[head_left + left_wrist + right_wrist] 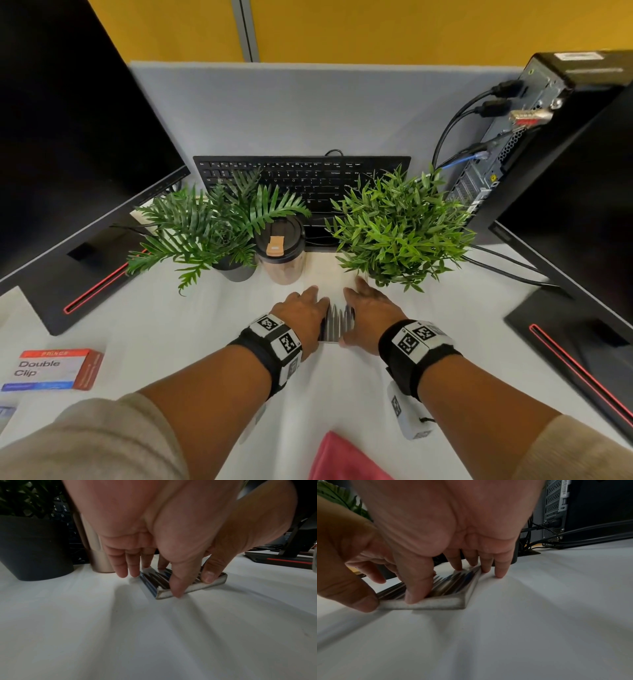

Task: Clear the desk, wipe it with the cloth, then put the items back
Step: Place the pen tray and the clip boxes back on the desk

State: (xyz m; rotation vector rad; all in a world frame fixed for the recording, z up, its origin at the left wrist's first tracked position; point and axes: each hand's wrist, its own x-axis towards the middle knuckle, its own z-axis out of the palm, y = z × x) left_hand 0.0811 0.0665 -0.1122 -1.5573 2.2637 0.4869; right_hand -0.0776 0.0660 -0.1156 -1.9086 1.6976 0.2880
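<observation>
A small ribbed metal tray (337, 322) lies flat on the white desk (171, 335), just in front of me. My left hand (305, 308) grips its left side and my right hand (370, 308) its right side. In the left wrist view the left hand (154, 584) has its thumb on the near corner of the tray (216, 582) and its fingers at the far edge. The right hand (453, 585) holds the tray (436, 603) the same way. A pink cloth (342, 459) lies at the desk's near edge.
Behind the tray stand a fern in a dark pot (212, 226), a lidded tumbler (281, 253), a bushy plant (397, 226) and a black keyboard (301, 178). Monitors flank both sides, a PC tower (534, 144) is at the right. A clip box (54, 370) lies at the left.
</observation>
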